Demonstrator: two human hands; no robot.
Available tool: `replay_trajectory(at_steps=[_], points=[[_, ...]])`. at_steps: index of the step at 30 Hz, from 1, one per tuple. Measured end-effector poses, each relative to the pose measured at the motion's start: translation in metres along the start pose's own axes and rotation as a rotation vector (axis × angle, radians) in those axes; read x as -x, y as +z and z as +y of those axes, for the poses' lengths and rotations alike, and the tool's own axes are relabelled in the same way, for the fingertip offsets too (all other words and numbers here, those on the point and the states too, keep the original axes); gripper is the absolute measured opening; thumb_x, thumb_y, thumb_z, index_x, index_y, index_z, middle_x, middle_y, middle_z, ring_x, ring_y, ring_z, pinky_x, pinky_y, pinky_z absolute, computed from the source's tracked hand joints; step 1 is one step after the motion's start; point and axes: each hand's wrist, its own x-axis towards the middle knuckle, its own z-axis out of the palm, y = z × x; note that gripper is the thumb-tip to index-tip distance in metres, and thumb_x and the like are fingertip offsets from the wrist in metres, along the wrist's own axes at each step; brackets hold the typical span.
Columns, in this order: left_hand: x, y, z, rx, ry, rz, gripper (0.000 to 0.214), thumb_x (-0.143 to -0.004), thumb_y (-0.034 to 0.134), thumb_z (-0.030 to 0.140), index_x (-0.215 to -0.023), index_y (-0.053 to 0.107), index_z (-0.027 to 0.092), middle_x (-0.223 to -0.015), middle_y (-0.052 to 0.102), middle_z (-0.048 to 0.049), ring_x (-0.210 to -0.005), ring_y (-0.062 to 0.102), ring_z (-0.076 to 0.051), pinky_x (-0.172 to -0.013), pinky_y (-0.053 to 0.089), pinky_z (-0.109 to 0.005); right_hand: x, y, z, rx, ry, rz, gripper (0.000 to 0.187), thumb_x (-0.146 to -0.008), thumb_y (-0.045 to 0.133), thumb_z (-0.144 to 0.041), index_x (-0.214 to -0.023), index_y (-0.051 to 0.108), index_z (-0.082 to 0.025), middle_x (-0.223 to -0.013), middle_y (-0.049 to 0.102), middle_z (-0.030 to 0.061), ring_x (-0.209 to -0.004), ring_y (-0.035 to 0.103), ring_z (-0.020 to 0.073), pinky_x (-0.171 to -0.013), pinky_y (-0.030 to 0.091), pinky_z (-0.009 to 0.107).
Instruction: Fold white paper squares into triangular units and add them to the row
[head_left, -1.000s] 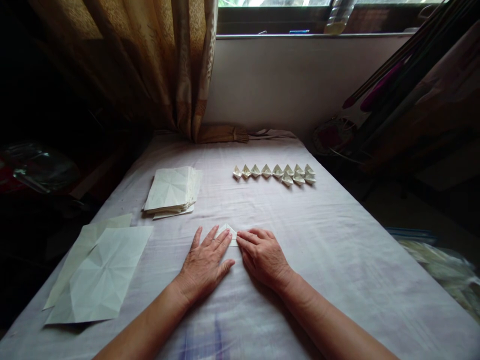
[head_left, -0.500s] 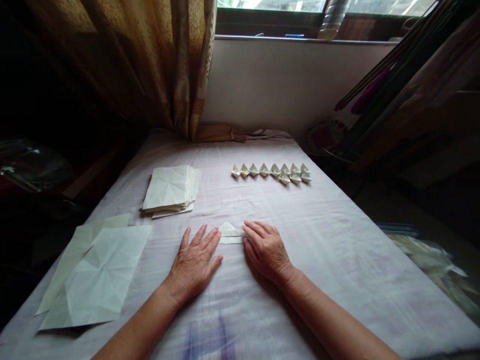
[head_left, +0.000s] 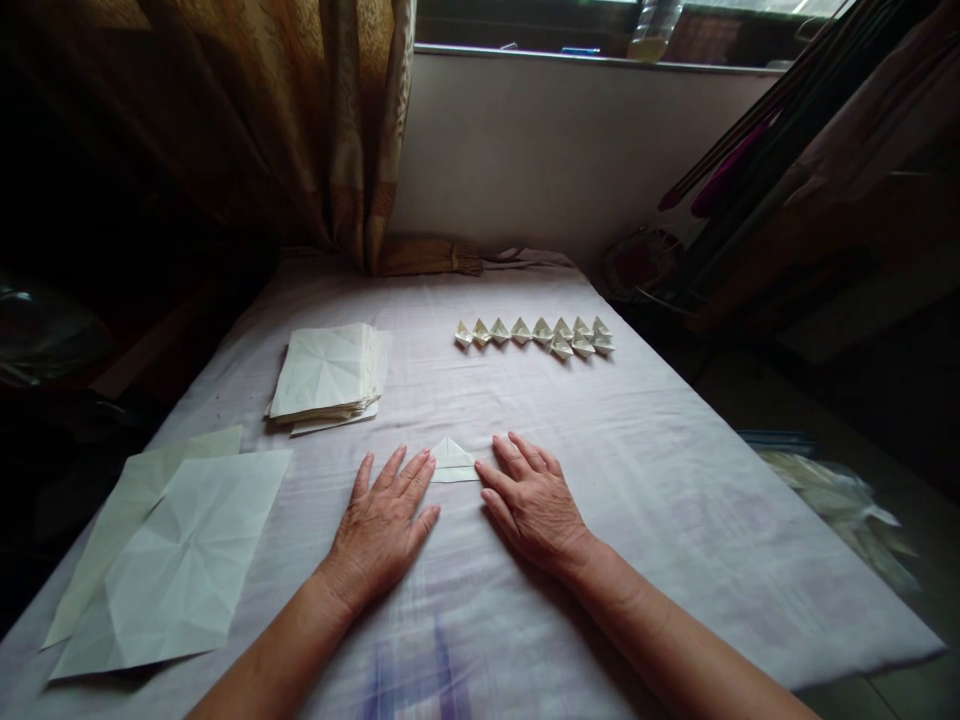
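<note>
A small folded paper triangle [head_left: 451, 459] lies on the pale cloth-covered table [head_left: 675, 480] between my two hands. My left hand [head_left: 382, 525] rests flat on the cloth, fingers spread, its fingertips just at the triangle's left edge. My right hand [head_left: 531, 500] also lies flat and open, fingertips beside the triangle's right edge. Neither hand grips anything. Farther back, a row of several small folded paper pieces [head_left: 536, 335] is lined up.
A stack of creased paper sheets [head_left: 326, 372] sits at the back left. Two larger creased sheets [head_left: 169, 550] lie at the near left. A curtain [head_left: 300, 120] hangs behind, a wall under a window sill at the back, and clutter stands beside the table's right edge.
Both hands have slid apart off the folded triangle, which now shows almost fully between them. The view has tilted down slightly.
</note>
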Motion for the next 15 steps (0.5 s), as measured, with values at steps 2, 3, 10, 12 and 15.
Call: replay_trajectory(at_steps=[2,3,10,12,15], points=[[0.0,0.0,0.0,-0.018,0.003,-0.009,0.048,-0.095,0.044,0.038,-0.142,0.046,0.024,-0.146,0.049,-0.0039,-0.139,0.038,-0.028,-0.118,0.008,-0.053,0.001,0.0,0.002,-0.003,-0.002,0.008,0.033,-0.095,0.051,-0.037,-0.125,0.062,-0.031,-0.144,0.05,0.011,-0.137,0.037,0.031,-0.107,0.028,0.048],[0.0,0.0,-0.001,-0.027,0.005,-0.014,0.049,-0.095,0.044,0.037,-0.142,0.046,0.024,-0.147,0.049,-0.0042,-0.139,0.038,-0.028,-0.118,0.009,-0.054,0.001,0.001,0.002,-0.009,-0.002,0.013,0.033,-0.094,0.051,-0.036,-0.125,0.063,-0.03,-0.143,0.05,0.0105,-0.136,0.038,0.031,-0.107,0.028,0.049],[-0.001,0.0,0.0,-0.052,-0.021,-0.037,0.049,-0.095,0.042,0.04,-0.141,0.048,0.025,-0.146,0.05,-0.003,-0.138,0.039,-0.028,-0.118,0.013,-0.052,-0.003,0.006,0.006,-0.145,0.073,0.096,0.031,-0.09,0.053,-0.024,-0.119,0.064,-0.019,-0.135,0.058,0.0117,-0.127,0.048,0.0289,-0.104,0.035,0.045],[-0.001,-0.001,0.001,-0.051,-0.023,-0.035,0.049,-0.095,0.041,0.041,-0.141,0.048,0.026,-0.145,0.051,-0.0029,-0.138,0.04,-0.027,-0.118,0.014,-0.052,-0.007,0.008,0.007,-0.17,0.088,0.106,0.029,-0.088,0.054,-0.02,-0.114,0.066,-0.022,-0.134,0.059,0.0102,-0.127,0.048,0.0293,-0.103,0.036,0.046],[-0.002,-0.002,0.001,-0.045,-0.02,-0.032,0.048,-0.095,0.041,0.041,-0.14,0.049,0.026,-0.145,0.051,-0.0025,-0.138,0.04,-0.027,-0.118,0.014,-0.053,-0.016,0.013,0.008,-0.218,0.095,0.127,0.025,-0.086,0.055,-0.018,-0.105,0.07,-0.025,-0.131,0.061,0.0088,-0.126,0.05,0.0291,-0.102,0.037,0.048]])
